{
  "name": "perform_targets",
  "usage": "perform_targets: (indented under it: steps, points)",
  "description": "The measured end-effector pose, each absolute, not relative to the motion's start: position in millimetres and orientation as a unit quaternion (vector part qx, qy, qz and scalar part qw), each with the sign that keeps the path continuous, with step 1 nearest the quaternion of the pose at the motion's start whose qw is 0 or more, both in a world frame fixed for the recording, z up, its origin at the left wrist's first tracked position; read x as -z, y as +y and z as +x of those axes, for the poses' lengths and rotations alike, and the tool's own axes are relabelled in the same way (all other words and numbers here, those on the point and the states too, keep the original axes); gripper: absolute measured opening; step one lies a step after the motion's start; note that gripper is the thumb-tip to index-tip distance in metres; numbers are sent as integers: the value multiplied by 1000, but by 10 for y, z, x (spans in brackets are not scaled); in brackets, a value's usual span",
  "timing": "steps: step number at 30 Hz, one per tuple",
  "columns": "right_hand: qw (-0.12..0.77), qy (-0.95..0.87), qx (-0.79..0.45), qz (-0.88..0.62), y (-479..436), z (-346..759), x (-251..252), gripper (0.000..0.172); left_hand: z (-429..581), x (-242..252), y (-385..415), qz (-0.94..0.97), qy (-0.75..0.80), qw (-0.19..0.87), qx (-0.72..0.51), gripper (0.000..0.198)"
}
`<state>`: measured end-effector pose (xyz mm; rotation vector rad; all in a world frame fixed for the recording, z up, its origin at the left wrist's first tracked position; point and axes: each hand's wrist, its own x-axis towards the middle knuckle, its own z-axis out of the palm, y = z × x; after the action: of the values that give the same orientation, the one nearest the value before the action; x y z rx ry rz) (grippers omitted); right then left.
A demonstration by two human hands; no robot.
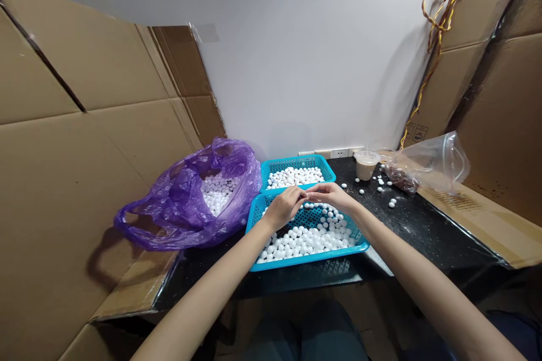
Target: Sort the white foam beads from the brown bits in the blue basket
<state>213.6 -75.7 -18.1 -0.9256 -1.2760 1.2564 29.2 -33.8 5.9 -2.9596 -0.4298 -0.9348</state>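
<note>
Over the far side of the near blue plastic basket (305, 262), my left hand (283, 207) and my right hand (332, 194) meet fingertip to fingertip. Both are closed in a pinch; whatever sits between the fingers is too small and covered to make out. Below them, small white balls (307, 242) fill the front and right of the basket, and part of its dark mesh floor shows. A second blue basket (327, 167) stands just behind, holding more white balls (294, 176).
Left of the baskets, an open purple plastic bag (169, 203) holds many white balls. At right on the black table (423, 231) are a lidded cup (366, 168), scattered balls (392, 203) and a clear zip bag (440, 163) with brown contents. Cardboard walls (84, 169) flank both sides.
</note>
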Motion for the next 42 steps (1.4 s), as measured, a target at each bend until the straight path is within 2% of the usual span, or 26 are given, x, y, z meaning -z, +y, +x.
perform_targets:
  steps: [13,25,29,36,39,42]
  points:
    - [523,-536,-531,-397,-767,2142,186,30,278,-69,-342,-935,-197,-28,293,11]
    - [588,-502,-452,-446,-748,2161,210,28,218,-68,-321,-960,-218,-50,168,14]
    - [605,-490,-431,-456,-721,2187,242,32,180,-30,-290,-963,-227,-63,128,11]
    - [613,-503,-404,-456,-743,2204,217,49,152,25,-231,-957,-264,-73,96,12]
    - [602,-516,-398,-462,-744,2201,213,46,149,36,-222,-953,-281,-72,91,14]
    - [577,-533,-395,-475,-729,2190,223,36,145,47,-216,-950,-291,-70,86,14]
